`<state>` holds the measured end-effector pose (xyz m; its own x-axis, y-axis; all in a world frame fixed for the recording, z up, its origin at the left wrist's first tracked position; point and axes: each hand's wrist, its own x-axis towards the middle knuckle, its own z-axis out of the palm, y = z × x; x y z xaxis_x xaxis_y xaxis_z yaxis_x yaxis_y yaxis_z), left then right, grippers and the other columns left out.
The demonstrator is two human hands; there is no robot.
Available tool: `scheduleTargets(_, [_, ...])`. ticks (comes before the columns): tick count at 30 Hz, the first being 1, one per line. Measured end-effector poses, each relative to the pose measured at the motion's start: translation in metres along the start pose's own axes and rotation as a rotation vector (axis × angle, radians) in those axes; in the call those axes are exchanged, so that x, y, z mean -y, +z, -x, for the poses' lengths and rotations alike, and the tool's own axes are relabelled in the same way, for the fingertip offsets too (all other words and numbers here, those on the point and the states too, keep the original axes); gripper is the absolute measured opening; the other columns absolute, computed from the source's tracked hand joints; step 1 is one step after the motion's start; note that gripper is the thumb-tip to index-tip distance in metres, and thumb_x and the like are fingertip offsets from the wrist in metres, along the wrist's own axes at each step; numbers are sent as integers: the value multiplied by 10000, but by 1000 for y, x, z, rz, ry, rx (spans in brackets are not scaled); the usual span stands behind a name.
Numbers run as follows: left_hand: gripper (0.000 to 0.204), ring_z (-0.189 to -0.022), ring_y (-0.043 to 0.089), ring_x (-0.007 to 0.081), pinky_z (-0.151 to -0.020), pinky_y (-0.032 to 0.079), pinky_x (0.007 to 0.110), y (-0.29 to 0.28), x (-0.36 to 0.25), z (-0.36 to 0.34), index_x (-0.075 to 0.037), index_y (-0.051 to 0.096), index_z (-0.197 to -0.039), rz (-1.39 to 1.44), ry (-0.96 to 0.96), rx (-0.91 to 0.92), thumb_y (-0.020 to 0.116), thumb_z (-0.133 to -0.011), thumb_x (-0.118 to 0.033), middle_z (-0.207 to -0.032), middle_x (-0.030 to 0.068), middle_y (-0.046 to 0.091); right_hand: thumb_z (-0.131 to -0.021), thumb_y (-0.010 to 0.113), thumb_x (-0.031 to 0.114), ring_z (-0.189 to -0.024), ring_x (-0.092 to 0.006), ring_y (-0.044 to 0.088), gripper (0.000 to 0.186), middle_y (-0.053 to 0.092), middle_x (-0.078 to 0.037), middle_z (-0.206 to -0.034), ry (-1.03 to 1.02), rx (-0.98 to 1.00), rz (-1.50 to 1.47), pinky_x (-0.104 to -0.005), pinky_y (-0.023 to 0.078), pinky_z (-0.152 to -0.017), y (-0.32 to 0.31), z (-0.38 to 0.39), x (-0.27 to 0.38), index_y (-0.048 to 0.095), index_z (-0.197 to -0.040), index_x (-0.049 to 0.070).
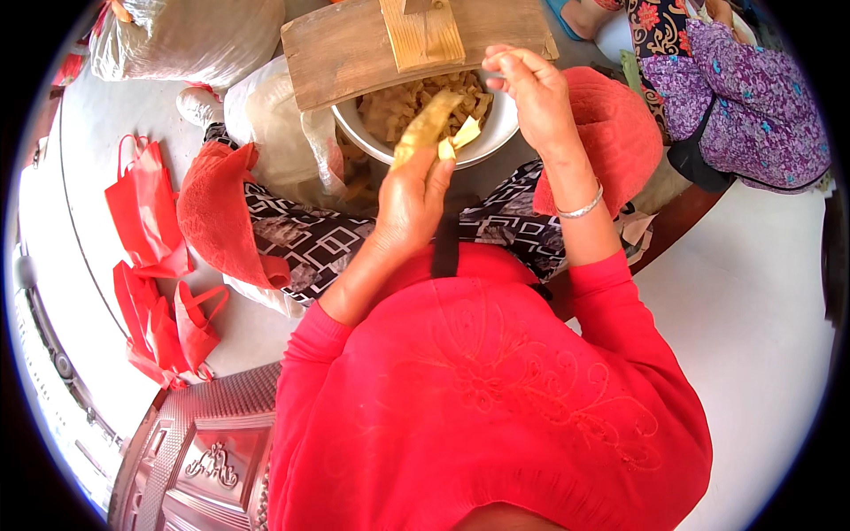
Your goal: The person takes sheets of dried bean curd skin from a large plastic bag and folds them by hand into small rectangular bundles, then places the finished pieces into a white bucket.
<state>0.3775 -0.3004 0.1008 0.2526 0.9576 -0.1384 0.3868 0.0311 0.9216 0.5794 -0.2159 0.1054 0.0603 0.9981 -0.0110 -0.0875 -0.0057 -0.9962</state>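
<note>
My left hand (409,199) is closed around a long, pale-yellow piece of vegetable (429,124). A smaller, flat yellow strip (465,133) sticks out beside my thumb. Their exact kind I cannot make out. The long piece extends over a white basin (352,133) filled with many brownish-yellow cut pieces (390,106). To the right of the basin, my right hand (529,93) is raised, its fingers pinched together. Whatever is between them is too small to name. A wooden board (332,57) with a lighter wooden block (421,40) on it covers the basin's far side.
Red cloths (611,124) cover my knees, on either side of the basin. Large plastic sacks (190,40) stand at the far left. Several red bags (146,212) lie on the floor at left, near a carved brown panel (217,460). Another person in purple floral clothing (753,97) sits at the right.
</note>
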Motion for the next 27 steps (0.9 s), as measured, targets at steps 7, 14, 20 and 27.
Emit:
scheduleTargets(7, [255,-749,630,373,-643,483,414,-14,-18,-20,-35,600,-1065,-316,236,-97,632,-890,-216,-802,193,642,-896,637,256,-561,-247,507,237,546,-114,-656,-110,606,869,-325,431,-552,8,27,53,602,-863,23])
scheduleTargets(14, [195,-762,631,363,-668,502,393,-36,-6,-27,-25,625,-1017,-214,261,170,649,-868,-149,-854,180,645,-894,589,272,-633,-350,553,305,528,-132,-663,-378,701,978,-437,433,-552,-10,35,44,524,-717,32])
scheduleTargets(20, [119,-723,613,356,-607,488,403,-40,-4,-27,-25,621,-925,-490,501,99,637,-870,-130,-825,126,631,-879,656,319,-716,-180,635,311,630,-91,-791,9,445,556,-327,509,-637,-10,31,38,650,-970,21])
scheduleTargets(27, [207,-631,567,281,-576,438,360,-30,-12,-47,-12,601,-845,-239,354,192,586,-932,-199,-708,121,565,-869,660,155,-689,-114,633,213,655,-51,-803,531,640,177,-256,543,-651,2,9,39,645,-991,-20])
